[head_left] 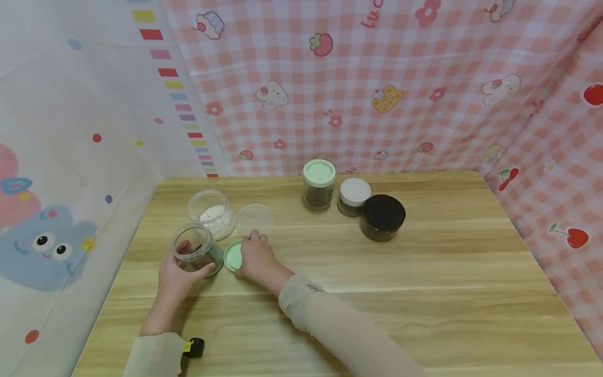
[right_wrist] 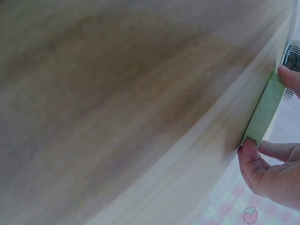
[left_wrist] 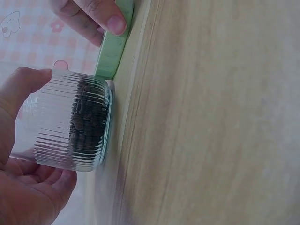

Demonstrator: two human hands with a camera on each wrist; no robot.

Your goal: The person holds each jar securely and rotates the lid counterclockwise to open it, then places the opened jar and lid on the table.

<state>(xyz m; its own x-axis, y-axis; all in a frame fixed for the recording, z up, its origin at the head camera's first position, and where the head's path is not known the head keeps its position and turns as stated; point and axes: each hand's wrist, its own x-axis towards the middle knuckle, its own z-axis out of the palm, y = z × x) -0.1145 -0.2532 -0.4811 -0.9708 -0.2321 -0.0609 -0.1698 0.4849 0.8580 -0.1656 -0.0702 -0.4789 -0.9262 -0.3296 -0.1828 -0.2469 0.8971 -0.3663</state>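
My left hand [head_left: 176,277] grips a clear ribbed glass jar [left_wrist: 65,122] without a lid, thumb on one side and fingers on the other. Dark granular pieces [left_wrist: 89,117] fill its lower part. Right beside the jar, my right hand [head_left: 259,262] holds a pale green lid [right_wrist: 265,105] by its edge, thumb and fingers on opposite sides. The lid lies on the tabletop in the head view. Just behind the jar is an open clear tub [head_left: 207,201] with white flakes in it. A clear round lid [head_left: 255,215] lies beyond the right hand.
At the back stand a jar with a green lid [head_left: 319,175], a white-lidded jar [head_left: 355,193] and a black-lidded jar [head_left: 382,217]. The wooden table [head_left: 400,293] meets patterned cloth [head_left: 301,115] at its back. A small black object [head_left: 195,347] is by the left sleeve.
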